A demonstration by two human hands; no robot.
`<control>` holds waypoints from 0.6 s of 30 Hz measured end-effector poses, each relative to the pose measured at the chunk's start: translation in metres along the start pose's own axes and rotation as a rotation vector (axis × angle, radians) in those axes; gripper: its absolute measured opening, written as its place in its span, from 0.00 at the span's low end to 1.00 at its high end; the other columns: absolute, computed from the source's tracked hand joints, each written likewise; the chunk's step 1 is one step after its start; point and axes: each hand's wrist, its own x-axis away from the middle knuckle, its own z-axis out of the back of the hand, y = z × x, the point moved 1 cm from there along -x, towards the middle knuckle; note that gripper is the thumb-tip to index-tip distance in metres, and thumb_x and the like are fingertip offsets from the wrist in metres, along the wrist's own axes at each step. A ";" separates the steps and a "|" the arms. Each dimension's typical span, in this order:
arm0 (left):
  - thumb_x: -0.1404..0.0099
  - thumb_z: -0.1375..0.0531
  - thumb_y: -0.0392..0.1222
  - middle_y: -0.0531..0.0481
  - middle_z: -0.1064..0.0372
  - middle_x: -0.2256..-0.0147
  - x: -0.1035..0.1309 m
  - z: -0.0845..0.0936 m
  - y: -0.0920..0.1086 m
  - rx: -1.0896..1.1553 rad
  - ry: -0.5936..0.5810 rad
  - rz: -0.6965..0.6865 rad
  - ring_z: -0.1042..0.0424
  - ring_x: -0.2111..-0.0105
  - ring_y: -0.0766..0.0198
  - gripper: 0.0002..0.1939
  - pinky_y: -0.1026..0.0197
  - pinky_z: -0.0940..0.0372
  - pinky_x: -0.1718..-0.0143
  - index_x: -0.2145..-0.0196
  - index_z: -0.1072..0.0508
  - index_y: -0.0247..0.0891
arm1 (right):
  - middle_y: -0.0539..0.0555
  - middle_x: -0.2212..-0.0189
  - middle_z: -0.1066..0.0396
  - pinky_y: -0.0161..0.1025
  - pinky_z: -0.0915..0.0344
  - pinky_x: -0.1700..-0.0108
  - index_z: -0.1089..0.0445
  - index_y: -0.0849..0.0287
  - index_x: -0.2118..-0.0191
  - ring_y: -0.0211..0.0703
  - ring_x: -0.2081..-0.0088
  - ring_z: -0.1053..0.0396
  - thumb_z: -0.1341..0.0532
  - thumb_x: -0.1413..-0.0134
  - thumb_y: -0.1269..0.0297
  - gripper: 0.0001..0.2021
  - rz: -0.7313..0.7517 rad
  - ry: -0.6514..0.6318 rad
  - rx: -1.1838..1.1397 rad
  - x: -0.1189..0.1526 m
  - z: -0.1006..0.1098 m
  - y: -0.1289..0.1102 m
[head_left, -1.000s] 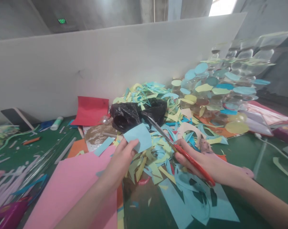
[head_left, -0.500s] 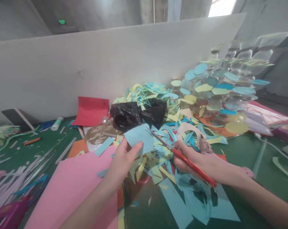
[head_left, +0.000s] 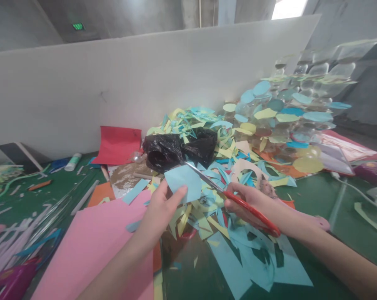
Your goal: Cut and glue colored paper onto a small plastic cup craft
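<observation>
My left hand (head_left: 165,208) pinches a small piece of light blue paper (head_left: 183,181) between thumb and fingers. In my right hand (head_left: 243,204) is a pair of scissors (head_left: 219,188) with red handles, its blades pointing up and left along the paper's upper right edge. Whether the blades touch the paper I cannot tell. Beneath both hands lies a heap of blue and yellow paper scraps (head_left: 203,221). Larger cut blue sheets (head_left: 228,262) spread below my right hand, and a pink sheet (head_left: 107,250) lies under my left forearm.
Behind the scraps sits a black plastic bag (head_left: 163,150) topped with paper strips. Clear plastic bottles with paper discs (head_left: 318,116) are stacked at right. A red sheet (head_left: 119,143) leans near the white board (head_left: 82,91). Purple glue guns (head_left: 13,275) lie at the sides.
The scissors' blades have swung up to the paper's top right edge, and the handles have spread a little. The blue paper's upper right corner now looks trimmed. The whole view has shifted slightly.
</observation>
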 end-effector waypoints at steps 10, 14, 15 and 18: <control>0.37 0.41 0.52 0.50 0.28 0.63 -0.003 0.001 -0.009 0.008 -0.046 0.038 0.29 0.64 0.58 0.16 0.56 0.34 0.60 0.55 0.30 0.41 | 0.43 0.78 0.39 0.35 0.39 0.74 0.44 0.52 0.61 0.35 0.78 0.42 0.44 0.44 0.46 0.16 0.083 0.140 0.179 0.003 0.004 0.005; 0.36 0.42 0.54 0.48 0.27 0.58 -0.003 0.001 -0.011 0.060 -0.063 0.058 0.29 0.59 0.56 0.19 0.55 0.34 0.56 0.51 0.30 0.44 | 0.47 0.75 0.35 0.41 0.33 0.70 0.44 0.53 0.61 0.40 0.77 0.39 0.49 0.42 0.45 0.17 0.044 0.103 0.322 0.010 0.002 -0.007; 0.36 0.42 0.54 0.48 0.27 0.56 -0.003 0.001 -0.011 0.067 -0.063 0.059 0.29 0.57 0.56 0.20 0.55 0.34 0.55 0.51 0.30 0.44 | 0.48 0.75 0.34 0.41 0.32 0.69 0.43 0.54 0.60 0.41 0.76 0.37 0.50 0.42 0.44 0.17 0.047 0.110 0.334 0.011 0.002 -0.009; 0.37 0.41 0.53 0.47 0.28 0.52 -0.002 -0.001 -0.008 0.069 -0.047 0.046 0.29 0.55 0.54 0.20 0.57 0.34 0.57 0.50 0.31 0.44 | 0.49 0.72 0.33 0.41 0.31 0.63 0.42 0.54 0.54 0.42 0.72 0.34 0.52 0.40 0.42 0.21 0.091 0.132 0.365 0.013 0.001 -0.011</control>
